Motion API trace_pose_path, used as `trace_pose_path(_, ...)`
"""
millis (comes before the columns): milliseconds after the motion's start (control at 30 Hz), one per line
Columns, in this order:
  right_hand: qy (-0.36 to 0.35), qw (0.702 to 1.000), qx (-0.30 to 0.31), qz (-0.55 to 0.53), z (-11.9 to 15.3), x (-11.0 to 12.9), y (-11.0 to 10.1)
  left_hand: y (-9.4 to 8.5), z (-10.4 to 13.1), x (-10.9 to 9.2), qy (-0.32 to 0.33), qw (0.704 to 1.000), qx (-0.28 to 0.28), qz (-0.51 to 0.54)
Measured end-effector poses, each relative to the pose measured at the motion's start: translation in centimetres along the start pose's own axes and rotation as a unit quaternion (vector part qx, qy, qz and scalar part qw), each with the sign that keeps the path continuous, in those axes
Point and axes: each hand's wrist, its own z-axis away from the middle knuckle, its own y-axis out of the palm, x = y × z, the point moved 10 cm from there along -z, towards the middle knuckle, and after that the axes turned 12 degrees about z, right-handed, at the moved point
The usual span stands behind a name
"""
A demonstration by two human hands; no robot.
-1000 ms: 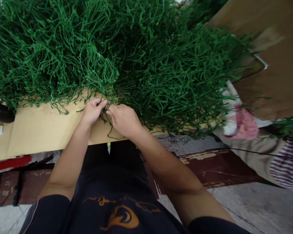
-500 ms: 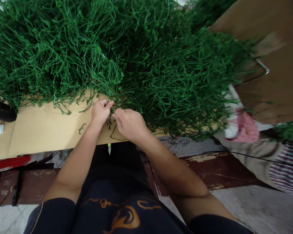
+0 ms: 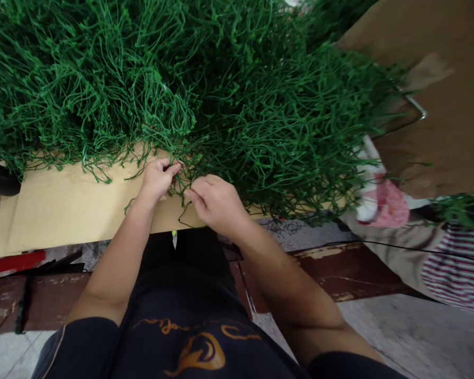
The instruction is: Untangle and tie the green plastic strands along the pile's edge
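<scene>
Pinching thin green plastic strands [image 3: 181,176] at the near edge of the tangled green heap [image 3: 205,89], left hand [image 3: 157,179] and right hand [image 3: 217,202] are held close together, fingertips pressed shut.

Single head-worn camera, looking forward and steeply down at close range over the desk [image 3: 63,210] edge and floor [image 3: 398,331].

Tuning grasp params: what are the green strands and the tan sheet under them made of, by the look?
Green strands: likely moulded plastic, thin, springy, uniform green, slight sheen. Tan sheet: looks like cardboard, matte, with a fold line. Left hand and right hand both pinch strands at the pile's edge.
</scene>
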Motion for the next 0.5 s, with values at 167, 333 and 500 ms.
trace_pose_path(167,-0.036,0.998,-0.035,0.035,0.8,2.1,-0.5,0.0,-0.5,0.6,0.016,0.998,-0.032,-0.054)
trace_pose_path(333,-0.025,0.998,-0.052,0.040,1.3,2.1,-0.9,-0.4,-0.8,1.0,0.033,0.995,-0.046,-0.087)
trace_pose_path(500,0.023,0.999,-0.031,0.020,1.0,0.8,-0.1,-0.5,-1.2,0.8,0.013,0.997,-0.045,-0.057)
